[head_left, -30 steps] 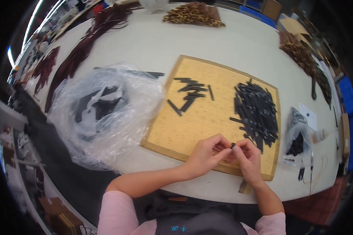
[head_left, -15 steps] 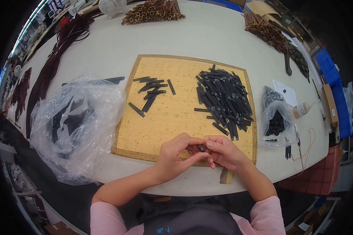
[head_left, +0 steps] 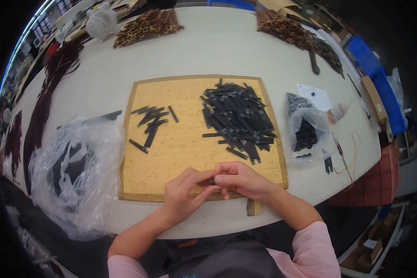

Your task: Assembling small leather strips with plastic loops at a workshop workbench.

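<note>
Cork board point(head_left: 180, 153) under both hands at its near edge. Left hand point(head_left: 183, 194) and right hand point(head_left: 241, 178) touching, fingertips pinched narrow on a small dark strip point(head_left: 210, 181). Big strip pile point(head_left: 238, 118) beyond, small pile point(head_left: 150, 123) left; bare cork between.

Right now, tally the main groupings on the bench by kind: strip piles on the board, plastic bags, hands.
Black strip piles on the cork board: 2 (small pile, large pile)
Clear plastic bags: 2 (big bag, small bag)
Hands: 2 (left hand, right hand), pinching one small dark piece
Total: 6
</note>
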Available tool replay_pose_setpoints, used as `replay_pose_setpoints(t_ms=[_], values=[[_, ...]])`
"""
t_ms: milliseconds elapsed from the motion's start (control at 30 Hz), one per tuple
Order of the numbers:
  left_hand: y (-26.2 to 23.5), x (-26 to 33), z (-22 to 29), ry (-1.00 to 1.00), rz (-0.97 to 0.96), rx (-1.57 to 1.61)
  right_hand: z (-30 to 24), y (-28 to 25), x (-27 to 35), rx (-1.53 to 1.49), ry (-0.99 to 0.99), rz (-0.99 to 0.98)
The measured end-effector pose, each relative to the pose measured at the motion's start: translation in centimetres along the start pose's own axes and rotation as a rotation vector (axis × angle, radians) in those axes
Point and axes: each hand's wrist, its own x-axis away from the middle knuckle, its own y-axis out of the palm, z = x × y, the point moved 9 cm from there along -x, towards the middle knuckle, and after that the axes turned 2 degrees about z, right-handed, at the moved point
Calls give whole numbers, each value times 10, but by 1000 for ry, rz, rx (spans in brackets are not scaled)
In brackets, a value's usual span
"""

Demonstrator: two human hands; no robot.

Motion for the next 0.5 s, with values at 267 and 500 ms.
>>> replay_pose_setpoints(t_ms=[267,500], values=[[9,19,-23,-338,77,235,-6,6,-21,83,-293,16],[22,10,-44,-235,34,139,-14,-24,-21,400,-415,254]])
